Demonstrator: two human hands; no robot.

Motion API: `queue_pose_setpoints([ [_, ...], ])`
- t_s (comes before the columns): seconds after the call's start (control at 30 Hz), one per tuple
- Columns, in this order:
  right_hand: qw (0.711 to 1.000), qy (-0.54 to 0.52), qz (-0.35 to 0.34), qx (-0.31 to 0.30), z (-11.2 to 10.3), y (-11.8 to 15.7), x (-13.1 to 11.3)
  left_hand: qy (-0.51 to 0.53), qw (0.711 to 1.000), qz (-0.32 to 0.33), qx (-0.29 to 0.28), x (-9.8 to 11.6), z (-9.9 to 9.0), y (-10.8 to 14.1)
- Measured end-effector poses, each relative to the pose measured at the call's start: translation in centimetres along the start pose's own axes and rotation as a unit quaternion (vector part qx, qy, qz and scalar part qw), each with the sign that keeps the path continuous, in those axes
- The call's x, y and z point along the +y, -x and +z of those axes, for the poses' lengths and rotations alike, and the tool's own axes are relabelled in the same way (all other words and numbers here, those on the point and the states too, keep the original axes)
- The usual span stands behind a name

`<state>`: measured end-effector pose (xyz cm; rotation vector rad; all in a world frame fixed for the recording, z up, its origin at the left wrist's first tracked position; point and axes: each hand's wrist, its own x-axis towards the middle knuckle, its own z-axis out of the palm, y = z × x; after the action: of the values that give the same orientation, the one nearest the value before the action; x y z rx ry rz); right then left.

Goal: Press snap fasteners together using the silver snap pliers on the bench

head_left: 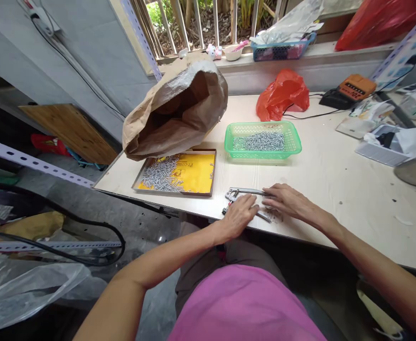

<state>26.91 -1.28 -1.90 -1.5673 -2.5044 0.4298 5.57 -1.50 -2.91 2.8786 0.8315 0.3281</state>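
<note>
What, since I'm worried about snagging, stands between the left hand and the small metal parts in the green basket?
The hand tool's far handle lies across the line from the left hand; beyond it, the green basket's near wall fronts the metal parts. Nothing else visible.

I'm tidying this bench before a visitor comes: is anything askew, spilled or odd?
The brown paper bag is tipped toward the person and partly hides the yellow-bottomed tray. Small bits lie loose by the right hand, outside any container; I can't tell whether they were spilled.
</note>
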Motion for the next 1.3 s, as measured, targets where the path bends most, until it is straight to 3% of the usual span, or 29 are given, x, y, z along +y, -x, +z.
queue_pose_setpoints([
  [0.17,0.994,0.058,0.06,0.069,0.8,-1.9,1.6,-0.002,1.0,-0.007,-0.024,2.1,0.8,0.8],
  [0.3,0.987,0.107,0.081,0.084,-0.1,-4.2,0.6,-0.004,1.0,-0.02,-0.023,2.0,1.3,0.2],
  [0.43,0.994,0.061,-0.083,0.038,-0.6,-6.2,-3.8,0.009,0.999,-0.03,0.006,2.5,1.7,0.5],
  [0.5,0.984,0.049,-0.173,-0.006,-0.2,-6.9,-6.3,0.032,0.999,0.003,0.013,3.1,1.4,1.6],
  [0.6,0.968,0.064,-0.24,-0.041,0.9,-7.7,-8.6,0.067,0.995,0.071,0.013,3.3,-0.4,4.1],
  [0.67,0.962,0.072,-0.261,-0.042,1.6,-8.1,-9.0,0.067,0.996,0.036,0.037,1.9,-2.3,6.0],
  [0.73,0.959,0.056,-0.276,-0.034,2.2,-8.2,-9.0,0.031,0.991,-0.097,0.088,-0.9,-4.4,7.7],
  [0.8,0.958,-0.002,-0.285,-0.015,2.5,-8.3,-9.0,-0.029,0.951,-0.274,0.142,-4.8,-6.2,9.0],
  [0.87,0.956,-0.079,-0.281,0.029,1.9,-8.4,-9.2,-0.061,0.914,-0.374,0.143,-8.9,-7.4,9.9],
  [1.0,0.943,-0.153,-0.217,0.201,-2.3,-9.5,-7.7,-0.079,0.906,-0.416,0.007,-14.2,-8.3,10.4],
  [1.1,0.94,-0.037,-0.126,0.315,-6.2,-10.7,-4.1,-0.089,0.905,-0.41,-0.068,-15.4,-8.3,10.1],
  [1.2,0.946,0.039,-0.061,0.315,-8.0,-10.8,-0.5,-0.102,0.915,-0.381,-0.087,-15.7,-8.3,9.9],
  [1.3,0.955,0.003,-0.049,0.291,-7.2,-9.6,0.2,-0.07,0.924,-0.373,-0.053,-15.9,-8.4,10.0],
])
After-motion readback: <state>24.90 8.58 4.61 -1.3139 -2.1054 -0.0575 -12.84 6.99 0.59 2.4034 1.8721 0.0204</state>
